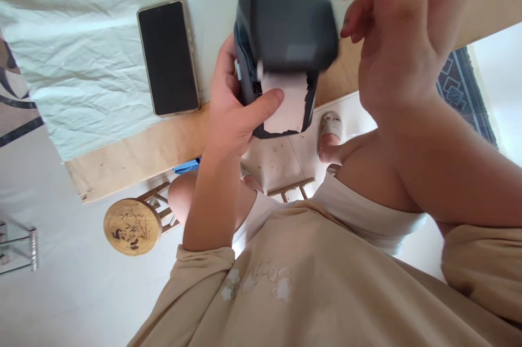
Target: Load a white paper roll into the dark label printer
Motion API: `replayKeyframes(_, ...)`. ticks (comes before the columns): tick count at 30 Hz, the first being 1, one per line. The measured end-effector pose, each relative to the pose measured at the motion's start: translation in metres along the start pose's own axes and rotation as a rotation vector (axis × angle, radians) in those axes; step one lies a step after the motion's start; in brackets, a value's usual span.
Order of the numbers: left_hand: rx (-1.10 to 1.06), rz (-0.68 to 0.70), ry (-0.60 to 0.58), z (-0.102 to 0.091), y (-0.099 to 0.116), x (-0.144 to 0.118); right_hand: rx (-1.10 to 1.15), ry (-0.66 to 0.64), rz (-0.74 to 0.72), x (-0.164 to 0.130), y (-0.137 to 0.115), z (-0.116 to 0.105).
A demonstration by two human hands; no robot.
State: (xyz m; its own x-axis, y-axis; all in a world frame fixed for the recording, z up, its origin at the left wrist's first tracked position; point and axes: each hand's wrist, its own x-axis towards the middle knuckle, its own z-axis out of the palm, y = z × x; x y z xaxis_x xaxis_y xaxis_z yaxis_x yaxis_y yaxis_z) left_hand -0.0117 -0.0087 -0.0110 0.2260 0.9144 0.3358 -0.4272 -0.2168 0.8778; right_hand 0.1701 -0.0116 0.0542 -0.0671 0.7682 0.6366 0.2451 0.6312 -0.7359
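The left hand (234,113) grips a boxy, matte dark-grey plastic label printer (281,48) with smooth white paper (287,102) curling from its slot, held above the wooden table edge. The right hand (402,37) hovers just beside it, fingers loosely spread, holding nothing. A flat black glossy smartphone (168,57) lies on crinkled pale cloth (81,64)

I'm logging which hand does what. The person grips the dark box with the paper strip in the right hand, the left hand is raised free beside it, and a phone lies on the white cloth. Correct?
Not quite: the head view shows the left hand gripping the dark box, thumb on its paper strip, while the right hand is raised free beside it. The phone does lie on the white cloth.
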Motion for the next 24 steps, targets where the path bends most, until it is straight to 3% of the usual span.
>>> replayKeyframes(6, 0.056, -0.034, -0.034, -0.002, 0.007, 0.003, -0.080, -0.283, 0.247, -0.006, 0.003, -0.001)
replayKeyframes(9, 0.007, -0.047, 0.001, 0.001, 0.008, 0.003, -0.020, -0.425, 0.272, -0.009, 0.009, -0.001)
replayKeyframes(11, -0.054, 0.001, -0.050, 0.004, 0.007, 0.003, -0.008, -0.480, 0.285, -0.010, 0.013, 0.000)
replayKeyframes(13, -0.065, -0.074, 0.054, 0.008, 0.007, 0.002, -0.010, -0.493, 0.301, -0.009, 0.014, 0.001)
replayKeyframes(16, -0.093, -0.101, 0.109, 0.013, 0.010, 0.002, 0.005, -0.487, 0.338, -0.007, 0.013, 0.002)
replayKeyframes(20, -0.089, -0.156, 0.140, 0.016, 0.013, 0.003, -0.004, -0.502, 0.434, -0.005, 0.007, 0.004)
replayKeyframes(24, -0.065, -0.104, 0.139, 0.013, 0.008, 0.007, -0.176, -0.434, 0.377, -0.006, 0.004, 0.005)
